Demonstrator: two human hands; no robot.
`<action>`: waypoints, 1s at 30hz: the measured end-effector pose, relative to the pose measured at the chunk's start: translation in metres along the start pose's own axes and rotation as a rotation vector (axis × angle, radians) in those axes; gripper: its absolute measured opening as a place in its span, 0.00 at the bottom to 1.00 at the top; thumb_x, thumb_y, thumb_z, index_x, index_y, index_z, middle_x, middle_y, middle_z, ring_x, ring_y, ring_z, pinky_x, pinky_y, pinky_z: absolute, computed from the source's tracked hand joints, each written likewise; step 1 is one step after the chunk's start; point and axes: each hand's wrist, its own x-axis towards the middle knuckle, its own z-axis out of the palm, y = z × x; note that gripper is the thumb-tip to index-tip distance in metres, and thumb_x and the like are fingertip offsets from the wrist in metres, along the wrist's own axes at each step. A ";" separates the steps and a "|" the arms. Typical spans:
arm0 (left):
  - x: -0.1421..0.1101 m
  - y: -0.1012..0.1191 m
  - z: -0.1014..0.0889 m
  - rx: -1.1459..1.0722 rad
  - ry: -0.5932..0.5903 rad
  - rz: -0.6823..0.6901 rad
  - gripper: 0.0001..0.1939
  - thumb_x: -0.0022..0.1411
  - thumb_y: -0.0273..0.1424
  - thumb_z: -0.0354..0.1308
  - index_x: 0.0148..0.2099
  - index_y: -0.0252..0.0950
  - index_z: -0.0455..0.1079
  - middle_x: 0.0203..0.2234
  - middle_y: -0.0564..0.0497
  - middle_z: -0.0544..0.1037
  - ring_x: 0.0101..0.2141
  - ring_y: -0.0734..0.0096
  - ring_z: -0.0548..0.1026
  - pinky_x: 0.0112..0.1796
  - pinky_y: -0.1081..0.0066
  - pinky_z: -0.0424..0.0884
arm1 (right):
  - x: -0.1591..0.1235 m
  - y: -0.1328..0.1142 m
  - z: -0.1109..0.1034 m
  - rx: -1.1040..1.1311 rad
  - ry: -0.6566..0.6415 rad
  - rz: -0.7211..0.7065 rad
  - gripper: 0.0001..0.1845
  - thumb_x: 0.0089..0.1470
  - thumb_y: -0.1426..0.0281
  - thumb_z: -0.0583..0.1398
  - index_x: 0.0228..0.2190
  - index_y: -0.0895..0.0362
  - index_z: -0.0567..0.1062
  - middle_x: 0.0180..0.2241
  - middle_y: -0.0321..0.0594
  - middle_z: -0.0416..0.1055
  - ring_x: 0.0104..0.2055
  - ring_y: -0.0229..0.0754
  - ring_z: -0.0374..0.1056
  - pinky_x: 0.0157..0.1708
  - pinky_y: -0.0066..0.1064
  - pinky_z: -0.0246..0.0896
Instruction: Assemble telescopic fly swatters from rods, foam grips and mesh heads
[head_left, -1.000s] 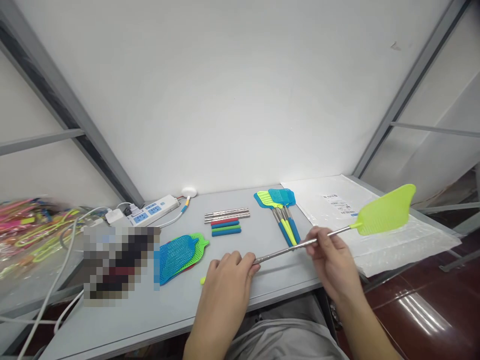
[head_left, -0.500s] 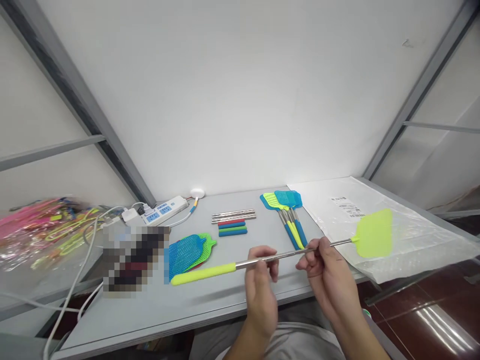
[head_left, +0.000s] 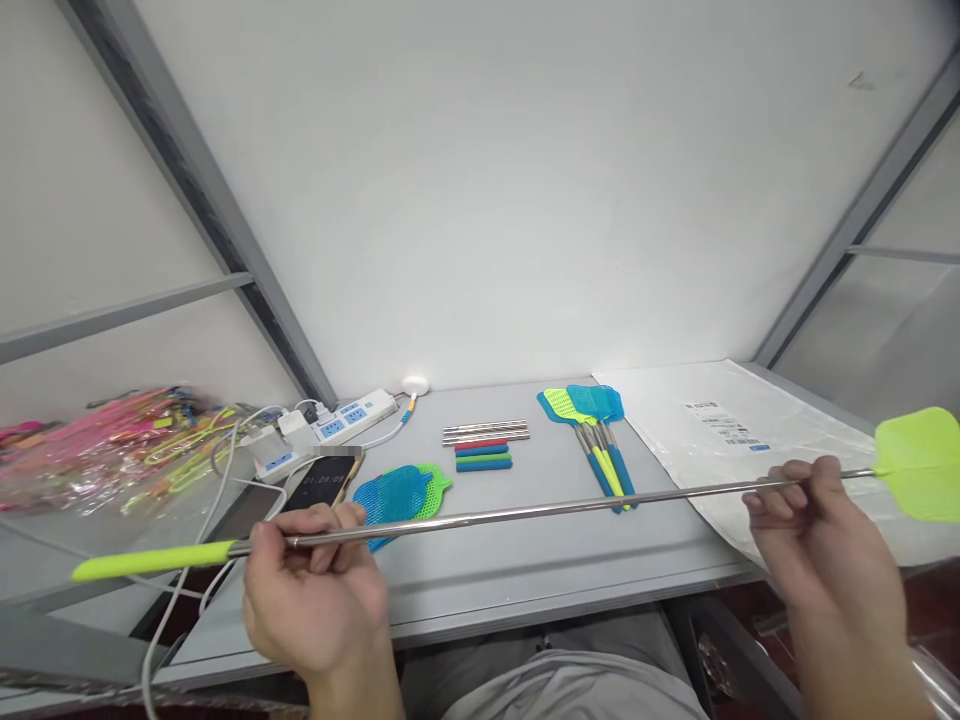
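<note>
A telescopic fly swatter (head_left: 525,513) with a yellow-green grip and paddle stretches across the view, its metal rod drawn out long. My left hand (head_left: 322,590) is closed round the rod just beside the grip. Near the paddle, my right hand (head_left: 829,550) pinches the thin end of the rod. Behind the rod lie several assembled fly swatters (head_left: 592,430) in blue and yellow-green. Loose swatter heads (head_left: 397,495) in blue and green sit partly behind my left hand. Several metal rods (head_left: 486,432) rest at the table's middle, with coloured grips (head_left: 484,460) in front of them.
On the left stand a power strip (head_left: 341,420) with plugs and white cables, and a phone (head_left: 326,482) showing a timer. Plastic-wrapped colourful items (head_left: 127,450) lie at far left. A white plastic mailer bag (head_left: 675,410) covers the right side of the grey table (head_left: 540,570).
My hands have moved far apart, left hand leftward and right hand rightward. The swatter's rod has lengthened between them. The view has shifted slightly.
</note>
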 end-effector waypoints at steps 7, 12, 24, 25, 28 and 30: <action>-0.019 -0.012 0.011 -0.137 -0.026 -0.186 0.18 0.68 0.41 0.54 0.28 0.36 0.65 0.15 0.60 0.57 0.14 0.81 0.52 0.19 0.77 0.57 | 0.007 0.002 -0.005 0.010 -0.012 -0.040 0.08 0.55 0.62 0.65 0.28 0.53 0.76 0.23 0.30 0.59 0.20 0.30 0.57 0.24 0.30 0.63; -0.049 -0.038 0.016 -0.101 -0.108 -0.292 0.18 0.67 0.44 0.55 0.33 0.34 0.71 0.17 0.59 0.59 0.16 0.82 0.56 0.20 0.78 0.57 | -0.031 0.037 0.020 -0.134 -0.131 0.073 0.13 0.51 0.59 0.68 0.34 0.55 0.77 0.24 0.30 0.63 0.22 0.31 0.60 0.26 0.28 0.68; -0.017 -0.038 0.005 -0.233 -0.017 -0.335 0.18 0.66 0.46 0.54 0.36 0.36 0.72 0.29 0.52 0.71 0.31 0.71 0.71 0.36 0.70 0.71 | -0.038 0.037 0.018 -0.219 -0.205 -0.041 0.15 0.52 0.57 0.67 0.32 0.56 0.76 0.22 0.32 0.65 0.23 0.34 0.63 0.27 0.29 0.67; -0.010 -0.035 0.002 -0.247 -0.001 -0.351 0.18 0.67 0.45 0.54 0.35 0.36 0.71 0.29 0.52 0.71 0.31 0.71 0.71 0.36 0.69 0.71 | -0.036 0.035 0.017 -0.227 -0.201 -0.056 0.14 0.52 0.57 0.67 0.32 0.56 0.76 0.22 0.32 0.65 0.23 0.34 0.62 0.26 0.29 0.67; -0.003 -0.030 0.001 -0.273 0.009 -0.357 0.18 0.68 0.44 0.54 0.31 0.37 0.65 0.27 0.54 0.71 0.31 0.71 0.72 0.38 0.67 0.71 | -0.035 0.033 0.017 -0.229 -0.204 -0.052 0.14 0.52 0.58 0.67 0.31 0.56 0.77 0.21 0.32 0.64 0.24 0.34 0.62 0.25 0.27 0.65; -0.008 -0.029 0.004 -0.274 0.044 -0.302 0.19 0.67 0.45 0.55 0.30 0.38 0.62 0.24 0.57 0.68 0.29 0.71 0.71 0.37 0.68 0.70 | -0.038 0.037 0.020 -0.192 -0.189 -0.034 0.13 0.52 0.59 0.67 0.31 0.56 0.76 0.21 0.31 0.62 0.23 0.33 0.60 0.24 0.26 0.62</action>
